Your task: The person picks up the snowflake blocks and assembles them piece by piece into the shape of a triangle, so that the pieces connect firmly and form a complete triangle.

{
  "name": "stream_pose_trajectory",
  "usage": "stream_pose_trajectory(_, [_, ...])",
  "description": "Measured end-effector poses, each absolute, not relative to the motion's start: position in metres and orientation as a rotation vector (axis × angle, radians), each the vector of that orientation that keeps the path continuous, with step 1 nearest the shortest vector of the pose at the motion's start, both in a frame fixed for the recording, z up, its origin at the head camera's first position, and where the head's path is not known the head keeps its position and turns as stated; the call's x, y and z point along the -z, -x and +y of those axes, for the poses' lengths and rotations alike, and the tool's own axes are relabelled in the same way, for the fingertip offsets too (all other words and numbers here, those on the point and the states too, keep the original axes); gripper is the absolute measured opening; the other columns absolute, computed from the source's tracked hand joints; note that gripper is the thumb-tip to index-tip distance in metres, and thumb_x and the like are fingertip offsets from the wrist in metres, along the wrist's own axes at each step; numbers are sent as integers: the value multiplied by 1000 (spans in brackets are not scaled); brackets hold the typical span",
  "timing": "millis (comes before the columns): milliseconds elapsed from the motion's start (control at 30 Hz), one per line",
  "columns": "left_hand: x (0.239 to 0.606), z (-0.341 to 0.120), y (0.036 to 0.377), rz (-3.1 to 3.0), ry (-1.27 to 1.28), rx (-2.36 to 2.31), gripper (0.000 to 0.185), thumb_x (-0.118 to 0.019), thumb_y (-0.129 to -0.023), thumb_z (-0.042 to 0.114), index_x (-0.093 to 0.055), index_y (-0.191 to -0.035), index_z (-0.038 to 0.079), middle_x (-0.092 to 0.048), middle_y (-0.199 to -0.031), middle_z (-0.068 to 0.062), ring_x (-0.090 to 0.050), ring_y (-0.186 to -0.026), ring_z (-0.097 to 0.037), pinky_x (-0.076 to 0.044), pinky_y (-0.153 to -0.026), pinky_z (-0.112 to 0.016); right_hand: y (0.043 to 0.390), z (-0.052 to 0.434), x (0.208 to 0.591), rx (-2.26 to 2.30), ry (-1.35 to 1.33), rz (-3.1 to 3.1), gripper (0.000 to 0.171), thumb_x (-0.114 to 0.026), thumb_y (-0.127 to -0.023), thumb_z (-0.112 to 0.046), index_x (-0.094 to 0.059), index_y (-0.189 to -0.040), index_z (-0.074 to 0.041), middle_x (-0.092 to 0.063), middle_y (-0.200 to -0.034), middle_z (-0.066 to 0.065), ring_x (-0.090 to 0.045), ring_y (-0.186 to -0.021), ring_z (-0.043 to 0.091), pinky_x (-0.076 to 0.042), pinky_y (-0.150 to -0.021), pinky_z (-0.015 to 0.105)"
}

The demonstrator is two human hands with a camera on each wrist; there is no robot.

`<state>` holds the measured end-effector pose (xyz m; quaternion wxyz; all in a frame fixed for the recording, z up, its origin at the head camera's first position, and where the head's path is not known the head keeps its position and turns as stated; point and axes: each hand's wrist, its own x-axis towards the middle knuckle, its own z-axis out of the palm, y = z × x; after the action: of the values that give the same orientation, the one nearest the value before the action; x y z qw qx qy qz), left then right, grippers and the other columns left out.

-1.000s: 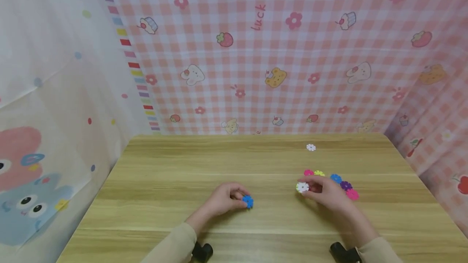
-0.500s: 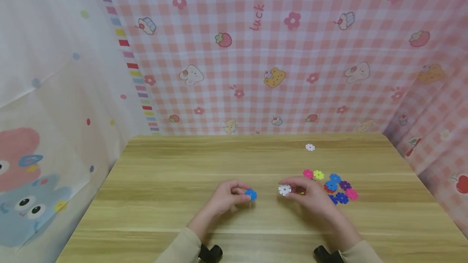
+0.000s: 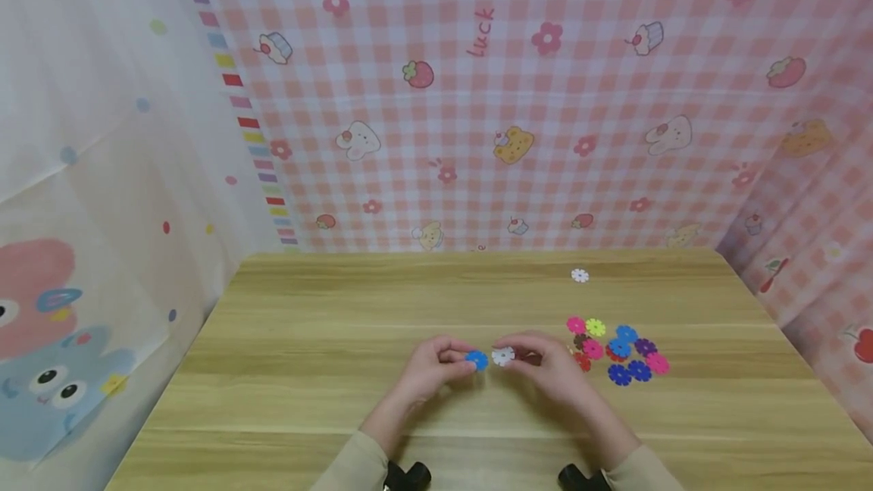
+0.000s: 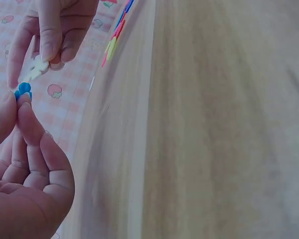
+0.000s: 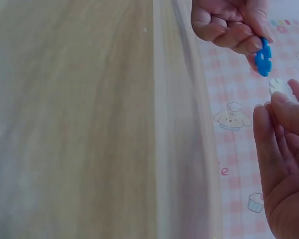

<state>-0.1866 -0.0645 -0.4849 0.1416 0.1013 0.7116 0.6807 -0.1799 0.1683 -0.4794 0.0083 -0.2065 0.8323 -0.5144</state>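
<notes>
My left hand (image 3: 436, 367) pinches a blue snowflake disc (image 3: 477, 361) between thumb and fingertips, over the middle of the table. Facing it, my right hand (image 3: 548, 367) pinches a white snowflake disc (image 3: 503, 356). The two notched discs are close together, with a small gap between them in the head view. In the left wrist view the blue disc (image 4: 23, 89) appears nearly edge-on, just below the white disc (image 4: 36, 68). From the right wrist, the blue disc (image 5: 263, 58) shows upright above the white disc (image 5: 277, 86).
Right of my hands lies a loose group of snowflake discs, among them a yellow disc (image 3: 596, 327), a purple disc (image 3: 645, 348) and a pink disc (image 3: 658, 363). Another white disc (image 3: 580, 276) lies alone near the back edge of the wooden table (image 3: 327, 301). A checked curtain (image 3: 450, 120) hangs behind.
My right hand has moved left from the disc group, carrying the white disc toward the blue one and uncovering more discs. My left hand has shifted slightly right with the blue disc.
</notes>
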Motion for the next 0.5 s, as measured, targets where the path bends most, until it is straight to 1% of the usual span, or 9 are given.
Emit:
stream_pose_trajectory(133, [487,-64,190,2032,-257,-2004,25,-72,-85,-5,-65,-108,-12,-68,-81,1,-61,-74,-9,-50,-68,-20,183,163,483,1637,598,2593,32,-71,-87,-1,-72,-117,-13,-68,-113,1,-62,-102,20,-52,-89,30])
stream_pose_trajectory(267, [487,-62,192,2002,-241,-2035,26,-72,-85,-6,-64,-109,-13,-68,-81,0,-62,-74,-10,-52,-69,-21,185,158,484,1678,524,2591,33,-71,-87,-1,-73,-115,-18,-67,-107,-1,-61,-101,19,-52,-90,30])
stream_pose_trajectory(333, [487,-60,193,1990,-223,-2043,26,-72,-85,-6,-64,-109,-13,-67,-80,0,-63,-75,-11,-54,-71,-23,186,156,484,1699,505,2593,32,-71,-88,0,-74,-114,-17,-67,-105,0,-60,-100,20,-52,-90,31])
stream_pose_trajectory(500, [487,-57,196,1933,-146,-2097,26,-70,-88,-5,-64,-111,-13,-66,-81,-2,-65,-75,-14,-57,-73,-28,189,149,483,1737,444,2596,30,-71,-89,-1,-74,-115,-17,-67,-106,0,-60,-101,19,-52,-91,33])
